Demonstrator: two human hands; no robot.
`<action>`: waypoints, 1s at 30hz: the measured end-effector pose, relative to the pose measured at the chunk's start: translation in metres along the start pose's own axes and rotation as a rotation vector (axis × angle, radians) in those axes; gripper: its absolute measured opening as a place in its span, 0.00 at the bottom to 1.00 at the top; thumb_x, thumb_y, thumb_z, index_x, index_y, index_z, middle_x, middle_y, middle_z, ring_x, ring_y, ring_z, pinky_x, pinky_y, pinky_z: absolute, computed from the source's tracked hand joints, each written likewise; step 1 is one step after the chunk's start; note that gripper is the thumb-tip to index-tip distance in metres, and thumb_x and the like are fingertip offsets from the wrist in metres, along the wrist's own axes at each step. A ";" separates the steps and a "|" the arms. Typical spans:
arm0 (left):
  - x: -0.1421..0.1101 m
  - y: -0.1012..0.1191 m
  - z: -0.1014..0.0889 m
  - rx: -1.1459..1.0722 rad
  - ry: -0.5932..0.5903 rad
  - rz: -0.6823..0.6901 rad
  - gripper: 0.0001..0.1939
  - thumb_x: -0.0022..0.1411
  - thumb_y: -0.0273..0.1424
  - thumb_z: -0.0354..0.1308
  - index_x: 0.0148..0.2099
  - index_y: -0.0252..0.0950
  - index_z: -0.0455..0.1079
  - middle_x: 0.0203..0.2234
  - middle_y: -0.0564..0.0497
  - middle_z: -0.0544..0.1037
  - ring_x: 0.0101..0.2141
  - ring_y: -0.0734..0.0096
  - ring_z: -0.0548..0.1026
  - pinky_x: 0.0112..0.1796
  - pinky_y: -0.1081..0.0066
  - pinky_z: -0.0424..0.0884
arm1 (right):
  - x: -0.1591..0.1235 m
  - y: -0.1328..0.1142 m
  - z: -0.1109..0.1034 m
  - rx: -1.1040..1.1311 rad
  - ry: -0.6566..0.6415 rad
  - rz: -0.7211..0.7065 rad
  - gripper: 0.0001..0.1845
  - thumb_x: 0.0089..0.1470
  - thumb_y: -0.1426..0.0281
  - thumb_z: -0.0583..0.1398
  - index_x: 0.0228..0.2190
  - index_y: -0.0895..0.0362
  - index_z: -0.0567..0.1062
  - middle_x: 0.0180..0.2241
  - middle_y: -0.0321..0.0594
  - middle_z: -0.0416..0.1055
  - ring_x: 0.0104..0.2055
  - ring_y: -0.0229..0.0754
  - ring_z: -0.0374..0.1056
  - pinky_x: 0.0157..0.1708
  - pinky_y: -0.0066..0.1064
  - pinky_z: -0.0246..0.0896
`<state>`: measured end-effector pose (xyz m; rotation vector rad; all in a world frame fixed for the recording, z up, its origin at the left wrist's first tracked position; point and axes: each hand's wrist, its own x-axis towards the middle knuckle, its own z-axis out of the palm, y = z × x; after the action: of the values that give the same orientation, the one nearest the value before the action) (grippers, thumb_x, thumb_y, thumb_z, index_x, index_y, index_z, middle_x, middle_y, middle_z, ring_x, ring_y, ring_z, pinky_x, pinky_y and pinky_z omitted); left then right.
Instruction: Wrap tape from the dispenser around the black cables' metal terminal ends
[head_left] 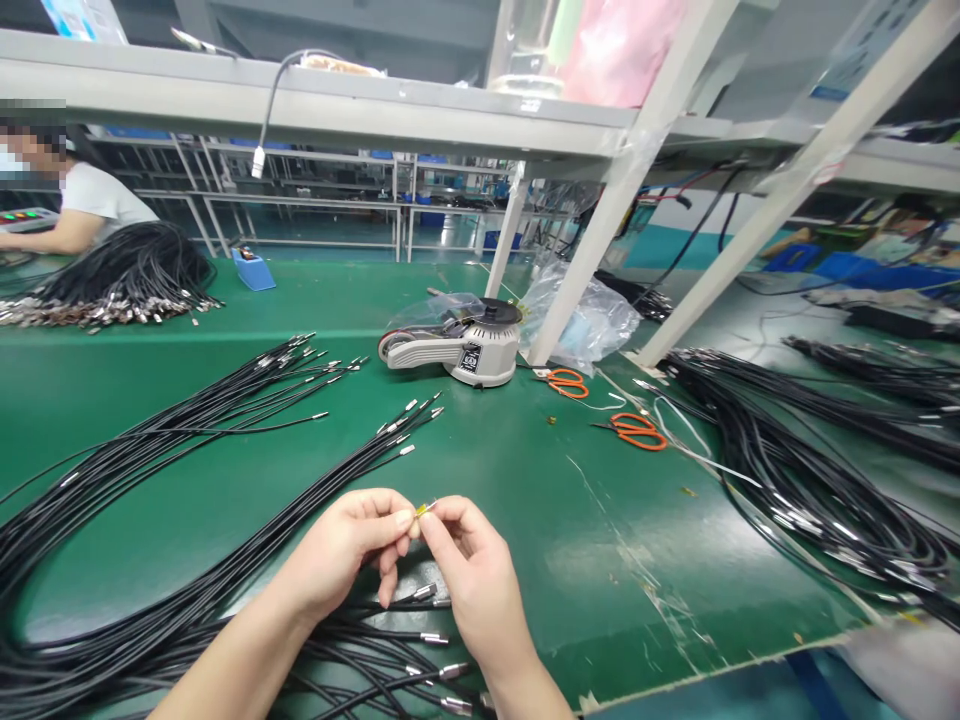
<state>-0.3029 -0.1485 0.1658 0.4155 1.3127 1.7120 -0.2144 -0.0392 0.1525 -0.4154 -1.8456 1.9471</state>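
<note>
Bare L hand (pixel 367 548), bare R hand (pixel 474 570), bare forearms (pixel 238 645) w/ slim wrists (pixel 298 598), short L thumbnail (pixel 406 517)

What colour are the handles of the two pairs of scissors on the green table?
Orange on both scissors; it shows best in the head view.

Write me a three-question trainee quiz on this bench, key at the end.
1. True or false: the left hand and the right hand meet at a small yellow piece.
2. Which colour is the tabletop?
(a) white (b) green (c) red
3. Fill in: ____ pairs of orange-handled scissors lie to the right of the tape dispenser.

Key: 1 true; 2 b; 3 two
</note>
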 end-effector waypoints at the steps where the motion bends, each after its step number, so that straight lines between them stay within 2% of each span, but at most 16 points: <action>1: -0.001 0.001 -0.001 -0.031 -0.042 -0.019 0.11 0.51 0.34 0.61 0.25 0.31 0.67 0.13 0.57 0.65 0.11 0.82 0.62 0.12 0.80 0.61 | 0.000 0.000 -0.002 -0.006 -0.007 -0.012 0.08 0.51 0.66 0.60 0.25 0.57 0.70 0.26 0.36 0.70 0.31 0.39 0.66 0.33 0.29 0.61; 4: -0.003 0.003 -0.003 -0.094 -0.158 -0.074 0.11 0.49 0.33 0.62 0.24 0.29 0.69 0.14 0.56 0.65 0.11 0.84 0.61 0.11 0.81 0.62 | 0.001 -0.002 -0.010 -0.012 -0.043 -0.056 0.05 0.49 0.68 0.62 0.27 0.56 0.71 0.26 0.34 0.69 0.30 0.39 0.66 0.33 0.29 0.60; 7: -0.006 0.004 -0.004 -0.113 -0.254 -0.128 0.11 0.48 0.33 0.63 0.24 0.29 0.70 0.13 0.55 0.66 0.11 0.83 0.61 0.11 0.80 0.63 | 0.001 -0.004 -0.018 -0.045 -0.174 -0.162 0.04 0.49 0.68 0.63 0.31 0.55 0.75 0.29 0.36 0.70 0.33 0.40 0.66 0.35 0.31 0.61; 9: -0.008 0.004 -0.004 -0.108 -0.316 -0.177 0.12 0.47 0.34 0.64 0.24 0.28 0.70 0.12 0.55 0.65 0.10 0.83 0.60 0.10 0.79 0.62 | 0.001 -0.005 -0.022 -0.098 -0.255 -0.256 0.03 0.50 0.69 0.62 0.28 0.54 0.76 0.28 0.38 0.69 0.33 0.42 0.66 0.36 0.33 0.62; 11: -0.009 0.006 -0.005 -0.080 -0.344 -0.209 0.13 0.45 0.36 0.64 0.23 0.29 0.70 0.11 0.56 0.63 0.10 0.83 0.59 0.10 0.79 0.60 | 0.001 -0.005 -0.024 -0.141 -0.259 -0.316 0.04 0.51 0.69 0.61 0.26 0.54 0.76 0.27 0.39 0.69 0.32 0.42 0.65 0.36 0.34 0.62; 13: -0.010 0.007 -0.004 0.017 -0.303 -0.169 0.14 0.47 0.37 0.63 0.24 0.30 0.69 0.13 0.56 0.65 0.10 0.83 0.60 0.11 0.79 0.59 | 0.001 -0.007 -0.026 -0.150 -0.246 -0.295 0.04 0.52 0.69 0.61 0.27 0.54 0.77 0.28 0.39 0.69 0.33 0.43 0.66 0.36 0.34 0.62; 16: -0.011 0.008 0.000 0.295 -0.142 -0.018 0.12 0.53 0.37 0.58 0.27 0.32 0.66 0.17 0.57 0.65 0.13 0.83 0.63 0.14 0.80 0.58 | 0.004 -0.012 -0.033 -0.091 -0.245 -0.114 0.05 0.51 0.68 0.61 0.30 0.54 0.77 0.30 0.38 0.70 0.33 0.41 0.66 0.34 0.31 0.61; 19: -0.014 0.008 0.008 0.531 -0.017 0.055 0.10 0.57 0.36 0.54 0.28 0.34 0.64 0.18 0.59 0.62 0.15 0.82 0.62 0.17 0.79 0.58 | 0.004 -0.018 -0.040 -0.054 -0.207 0.037 0.07 0.49 0.65 0.62 0.26 0.57 0.75 0.24 0.34 0.67 0.27 0.37 0.63 0.28 0.27 0.59; 21: -0.015 0.009 0.012 0.600 0.007 0.061 0.09 0.57 0.36 0.52 0.31 0.35 0.65 0.19 0.59 0.62 0.16 0.82 0.61 0.17 0.79 0.59 | 0.003 -0.021 -0.042 -0.082 -0.183 0.066 0.10 0.47 0.64 0.63 0.22 0.58 0.73 0.21 0.32 0.65 0.25 0.36 0.60 0.27 0.27 0.57; 24: -0.016 0.010 0.017 0.682 0.004 0.062 0.10 0.57 0.37 0.51 0.34 0.35 0.67 0.20 0.59 0.62 0.16 0.81 0.60 0.17 0.79 0.58 | -0.001 -0.023 -0.040 -0.112 -0.157 0.083 0.11 0.46 0.64 0.63 0.21 0.58 0.72 0.20 0.32 0.64 0.24 0.35 0.59 0.26 0.27 0.56; 30: -0.015 0.006 0.027 0.790 0.005 0.198 0.09 0.56 0.33 0.51 0.26 0.35 0.65 0.22 0.57 0.63 0.21 0.79 0.63 0.23 0.78 0.61 | -0.012 -0.027 -0.043 -0.154 -0.209 0.082 0.09 0.48 0.65 0.61 0.23 0.58 0.73 0.21 0.32 0.66 0.25 0.35 0.60 0.26 0.27 0.55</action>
<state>-0.2785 -0.1446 0.1855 1.0136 1.9794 1.2756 -0.1804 -0.0067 0.1757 -0.3506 -2.1508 1.9733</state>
